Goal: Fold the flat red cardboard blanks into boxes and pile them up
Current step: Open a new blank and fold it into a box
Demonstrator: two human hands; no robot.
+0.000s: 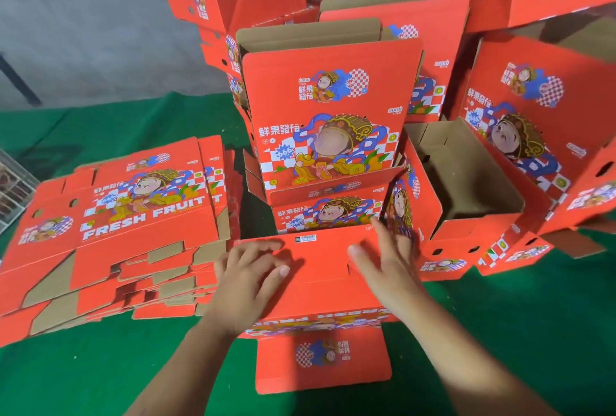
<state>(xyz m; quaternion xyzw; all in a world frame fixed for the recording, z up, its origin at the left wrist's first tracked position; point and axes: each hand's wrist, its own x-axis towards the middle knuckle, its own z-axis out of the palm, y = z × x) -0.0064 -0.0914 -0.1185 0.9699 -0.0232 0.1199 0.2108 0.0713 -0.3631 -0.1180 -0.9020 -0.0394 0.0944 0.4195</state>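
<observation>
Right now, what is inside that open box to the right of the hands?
The open box shows bare brown cardboard walls and a shadowed floor, nothing lying in it. Its near bottom corner is hidden by its own front wall.

A packing workshop. Printed red fruit boxes (333, 109) crowd a green-covered worktable (83, 375), flat blanks (110, 225) stacked at left. Bare grey wall (83, 15) upper left.

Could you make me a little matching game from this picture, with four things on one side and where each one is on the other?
Things:
1. stack of flat blanks
2. open folded box
3. left hand
4. green cloth

Places:
A. right of the hands, brown inside showing
B. under everything
C. left of the hands
D. pressing on the red panel in front

Pairs: 1-C, 2-A, 3-D, 4-B
</observation>
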